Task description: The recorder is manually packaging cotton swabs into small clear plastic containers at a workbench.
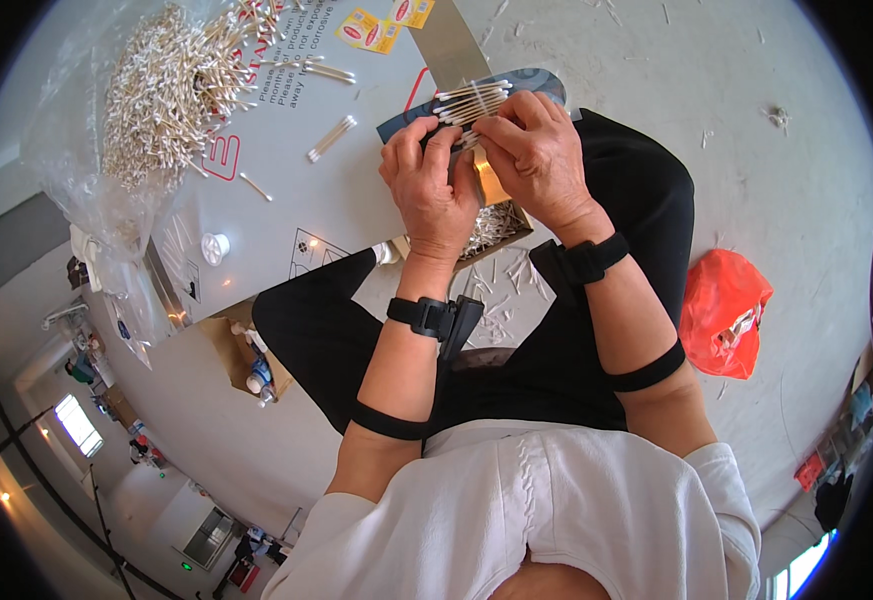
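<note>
A bundle of cotton swabs (471, 103) with pale sticks and white tips lies over a dark blue pad (544, 86) at the table's edge. A whitish strip seems to cross the bundle's middle. My left hand (430, 190) pinches at the near left side of the swabs, fingers bent. From the right, my right hand (539, 160) has thumb and fingertips pressed together at their near side. The fingertips partly cover the swabs between the hands. Below them, an open box (526, 226) holds many loose swabs, partly hidden by my hands and an orange-yellow piece (490, 180).
On the grey tabletop (296, 160) a large swab heap (171, 100) lies in clear plastic (66, 140). Near it are a small swab bundle (332, 139), a single swab (255, 187), a white spool (215, 248) and yellow labels (368, 30). A red bag (724, 312) stands on the floor at right.
</note>
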Demonstrator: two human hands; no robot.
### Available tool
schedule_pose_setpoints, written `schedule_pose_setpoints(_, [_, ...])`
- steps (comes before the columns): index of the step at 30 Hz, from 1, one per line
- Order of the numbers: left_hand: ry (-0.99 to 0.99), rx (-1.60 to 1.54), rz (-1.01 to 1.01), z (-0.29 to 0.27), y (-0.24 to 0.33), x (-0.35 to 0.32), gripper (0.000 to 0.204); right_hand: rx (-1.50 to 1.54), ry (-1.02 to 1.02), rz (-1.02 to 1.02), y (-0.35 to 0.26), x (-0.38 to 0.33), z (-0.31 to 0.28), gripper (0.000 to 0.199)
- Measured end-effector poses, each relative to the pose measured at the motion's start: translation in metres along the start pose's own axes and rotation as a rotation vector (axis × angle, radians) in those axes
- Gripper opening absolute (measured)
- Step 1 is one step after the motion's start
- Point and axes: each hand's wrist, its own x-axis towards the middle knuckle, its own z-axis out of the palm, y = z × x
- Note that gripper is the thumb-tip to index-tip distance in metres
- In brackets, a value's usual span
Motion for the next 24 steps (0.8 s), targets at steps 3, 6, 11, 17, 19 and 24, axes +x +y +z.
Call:
schedule_pose_setpoints(3, [-0.001,-0.004,-0.004,-0.0003,0.0009,-0.0002,0.026,0.003,0.007,0.005,-0.0003,-0.0002,0.0005,0.018])
schedule_pose_setpoints(6, [0.012,-0.027,-0.013,-0.0003,-0.0003,-0.0001,0.032,-0.003,0.0,0.017,-0.0006,-0.0008,0.0004,0.018])
schedule_pose_setpoints(11, [0.043,-0.054,-0.023,0.0007,-0.0031,0.0004,0.036,0.001,0.0,0.026,-0.001,-0.0006,0.0009,0.018])
schedule_pose_setpoints(17, [0.025,-0.024,-0.035,-0.0001,-0.0014,0.0017,0.031,0.004,0.009,0.016,-0.0014,-0.0002,0.0005,0.019])
schedule_pose_setpoints(19, [0.021,-0.024,-0.041,-0.0002,-0.0003,0.002,0.029,0.009,0.004,0.02,-0.0013,-0.0003,-0.0003,0.019])
schedule_pose_setpoints(24, [0.022,-0.031,-0.037,0.0008,-0.0007,0.0018,0.027,0.002,0.004,0.011,-0.001,0.0002,0.0005,0.02])
